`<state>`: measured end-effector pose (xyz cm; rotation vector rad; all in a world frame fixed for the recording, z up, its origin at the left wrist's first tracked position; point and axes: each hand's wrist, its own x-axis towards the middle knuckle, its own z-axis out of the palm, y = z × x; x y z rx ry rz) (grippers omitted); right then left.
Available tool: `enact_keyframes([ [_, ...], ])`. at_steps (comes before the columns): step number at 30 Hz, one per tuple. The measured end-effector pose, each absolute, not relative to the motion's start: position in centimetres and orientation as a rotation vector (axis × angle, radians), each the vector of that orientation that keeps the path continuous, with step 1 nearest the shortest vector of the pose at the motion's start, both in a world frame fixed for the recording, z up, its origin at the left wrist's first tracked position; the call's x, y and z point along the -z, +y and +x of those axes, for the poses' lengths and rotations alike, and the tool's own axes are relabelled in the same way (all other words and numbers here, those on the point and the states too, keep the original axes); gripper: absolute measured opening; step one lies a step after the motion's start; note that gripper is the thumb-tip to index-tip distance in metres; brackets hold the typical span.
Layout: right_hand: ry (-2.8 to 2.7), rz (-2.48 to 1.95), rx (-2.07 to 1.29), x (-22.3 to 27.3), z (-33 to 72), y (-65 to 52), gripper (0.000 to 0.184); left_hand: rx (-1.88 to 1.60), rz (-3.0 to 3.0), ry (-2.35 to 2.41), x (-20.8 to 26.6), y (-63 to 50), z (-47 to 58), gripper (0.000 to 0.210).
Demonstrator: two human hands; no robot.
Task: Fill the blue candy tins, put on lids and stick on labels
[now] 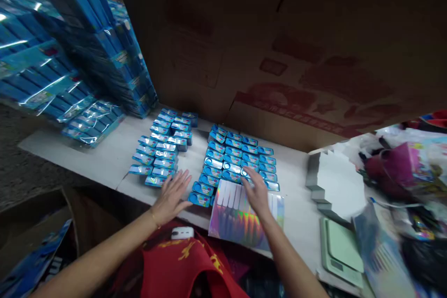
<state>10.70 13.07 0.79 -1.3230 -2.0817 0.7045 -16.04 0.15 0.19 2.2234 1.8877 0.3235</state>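
Small blue packs (232, 151) with a round mark at one end stand in rows at the middle of the white table. My right hand (257, 195) reaches over their near edge, fingers apart, its fingertips at one of the front packs. Under that wrist lies a shiny rainbow holographic sheet (230, 223) with pale strips along its top. My left hand (171, 198) is open, fingers spread, beside the near end of another group of blue packs (164, 151) on the left. Whether its fingertips touch them I cannot tell.
Tall stacks of blue packaged boxes (115, 56) stand at the left. A large cardboard box (272, 56) walls off the back. On the right are a stack of white cards (338, 181), a pale green scale (340, 249) and bagged clutter (394, 172).
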Motion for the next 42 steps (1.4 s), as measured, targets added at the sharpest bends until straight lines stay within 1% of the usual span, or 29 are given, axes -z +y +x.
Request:
enact_keyframes([
  [2, -2.154, -1.396, -0.615, -0.3, 17.6, 13.9, 0.037, -0.458, 2.186, 1.784, -0.3, 1.0, -13.9, 0.06],
  [4, -2.219, -1.47, -0.615, 0.6, 22.3, 14.4, 0.041, -0.561, 2.144, 1.705, -0.1, 2.9, -11.8, 0.056],
  [6, -2.242, -1.538, -0.645, 1.4, 24.7, 14.5, 0.044, -0.599, 2.085, 1.676, 0.2, 5.4, -9.4, 0.057],
  [8, -2.236, -1.588, -0.706, 2.0, 25.4, 14.6, 0.039, -0.553, 1.965, 1.689, 0.6, 7.8, -7.0, 0.055],
  [9, -2.22, -1.611, -0.748, 2.2, 25.4, 14.5, 0.032, -0.512, 1.896, 1.697, 0.9, 8.8, -5.9, 0.048],
  [11, -2.16, -1.661, -0.813, 2.4, 25.2, 14.5, 0.018, -0.448, 1.788, 1.701, 1.5, 10.2, -4.3, 0.024],
  [12, -2.124, -1.677, -0.827, 2.5, 25.1, 14.4, 0.015, -0.435, 1.76, 1.704, 1.8, 10.7, -3.8, 0.015],
  [13, -2.092, -1.677, -0.829, 2.6, 25.2, 14.3, 0.015, -0.435, 1.744, 1.715, 2.1, 10.9, -3.5, 0.012],
  [16, -2.034, -1.591, -0.79, 2.7, 25.9, 13.8, 0.018, -0.454, 1.722, 1.761, 2.5, 11.3, -3.5, 0.015],
  [19, -2.032, -1.539, -0.706, 2.9, 26.7, 13.2, 0.022, -0.564, 1.661, 1.751, 2.8, 11.9, -3.6, 0.013],
  [22, -2.085, -1.559, -0.53, 3.0, 27.1, 12.7, 0.026, -0.663, 1.584, 1.751, 3.2, 12.7, -3.5, 0.012],
  [24, -2.156, -1.564, -0.407, 3.1, 27.2, 12.3, 0.029, -0.665, 1.58, 1.752, 3.6, 13.2, -3.2, 0.013],
  [29, -2.26, -1.555, -0.265, 3.0, 27.9, 11.2, 0.027, -0.682, 1.543, 1.747, 3.9, 13.7, -2.9, 0.017],
  [32, -2.156, -1.581, -0.234, 2.4, 28.1, 11.5, 0.028, -0.695, 1.53, 1.742, 3.9, 13.8, -2.9, 0.017],
  [36, -2.1, -1.606, -0.288, 2.0, 27.6, 14.0, 0.035, -0.731, 1.533, 1.692, 4.2, 13.9, -3.1, 0.016],
  [40, -2.204, -1.633, -0.476, 2.8, 26.6, 16.8, 0.026, -0.786, 1.525, 1.709, 4.8, 13.7, -3.4, 0.016],
  [42, -2.251, -1.664, -0.42, 3.3, 26.3, 17.2, 0.025, -0.811, 1.498, 1.745, 5.0, 13.6, -3.4, 0.017],
])
